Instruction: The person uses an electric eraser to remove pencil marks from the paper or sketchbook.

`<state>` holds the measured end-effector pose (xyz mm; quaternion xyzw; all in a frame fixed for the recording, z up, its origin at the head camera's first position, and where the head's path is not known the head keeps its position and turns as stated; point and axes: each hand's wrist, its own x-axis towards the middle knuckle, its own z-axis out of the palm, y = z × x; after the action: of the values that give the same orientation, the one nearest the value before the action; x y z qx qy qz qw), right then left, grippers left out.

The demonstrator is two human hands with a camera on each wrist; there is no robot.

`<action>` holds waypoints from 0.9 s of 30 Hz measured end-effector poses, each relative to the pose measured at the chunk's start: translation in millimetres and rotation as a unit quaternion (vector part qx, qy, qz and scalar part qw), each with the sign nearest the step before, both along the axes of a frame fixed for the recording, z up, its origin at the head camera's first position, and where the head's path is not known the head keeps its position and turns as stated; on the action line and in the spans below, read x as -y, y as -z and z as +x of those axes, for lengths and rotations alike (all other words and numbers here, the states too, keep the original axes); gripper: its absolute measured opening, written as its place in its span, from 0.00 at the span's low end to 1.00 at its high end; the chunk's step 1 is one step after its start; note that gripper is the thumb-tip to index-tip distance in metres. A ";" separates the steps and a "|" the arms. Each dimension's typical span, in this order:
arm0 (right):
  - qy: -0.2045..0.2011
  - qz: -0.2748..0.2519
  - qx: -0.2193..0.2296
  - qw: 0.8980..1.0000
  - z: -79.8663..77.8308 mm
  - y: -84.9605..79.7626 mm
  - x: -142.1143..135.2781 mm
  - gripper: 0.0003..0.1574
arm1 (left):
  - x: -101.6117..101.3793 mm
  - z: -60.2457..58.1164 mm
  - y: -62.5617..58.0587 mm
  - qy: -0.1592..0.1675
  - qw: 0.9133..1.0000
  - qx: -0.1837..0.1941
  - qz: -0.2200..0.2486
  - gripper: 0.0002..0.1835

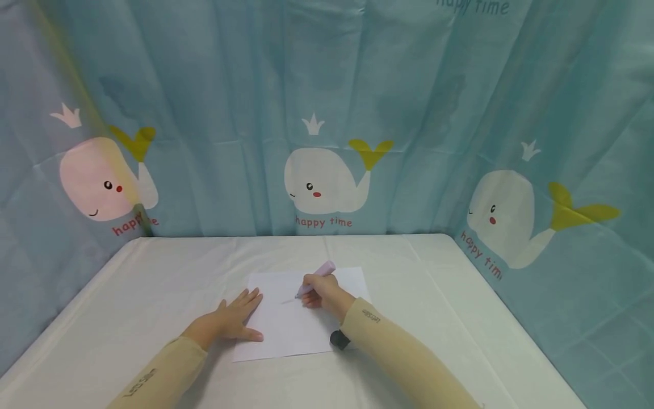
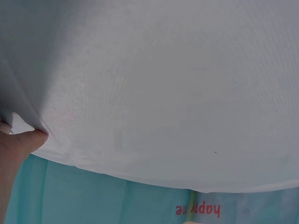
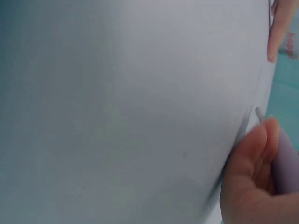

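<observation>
A sheet of white paper [image 1: 291, 329] lies on the white table. My right hand [image 1: 322, 292] grips a light purple marker pen [image 1: 325, 268] between thumb and fingers, its tip down at the paper beside a short, faint line [image 1: 288, 301]. In the right wrist view, the pen's thick barrel [image 3: 284, 163] sits in the curled fingers and its narrow tip points out past them. On the paper's left edge my left hand [image 1: 237, 318] rests flat, fingers spread. Only part of that hand [image 2: 21, 147] shows at the left border of the left wrist view.
White cloth covers the table [image 1: 434, 318]. A small dark round object [image 1: 339, 339] shows by the right sleeve, over the paper's lower right edge. Blue curtains [image 1: 219, 113] with printed whales stand close behind the table and along both sides.
</observation>
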<state>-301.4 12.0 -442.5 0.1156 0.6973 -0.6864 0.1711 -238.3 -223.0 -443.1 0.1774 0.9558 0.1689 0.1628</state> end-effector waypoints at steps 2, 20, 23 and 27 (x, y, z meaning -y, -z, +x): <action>0.007 -0.002 -0.004 1.000 -0.2 -0.6 0.7 0.07 | -0.8 0.1 -0.2 0.000 1.000 0.001 0.001 0.58; 0.004 0.017 0.004 1.000 1.5 -1.0 4.4 0.07 | 0.4 -2.0 4.4 -0.004 1.000 -0.002 0.001 0.58; 0.004 0.017 0.009 1.000 0.8 -1.4 4.3 0.08 | 0.5 -2.5 4.3 -0.002 1.000 -0.002 0.001 0.58; -0.002 0.015 0.011 1.000 0.3 -1.5 3.2 0.07 | 0.4 -2.4 3.7 -0.001 1.000 -0.004 -0.002 0.58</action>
<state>-301.1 8.8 -441.0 0.1245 0.7057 -0.6744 0.1780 -240.6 -223.4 -446.8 0.1771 0.9568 0.1666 0.1592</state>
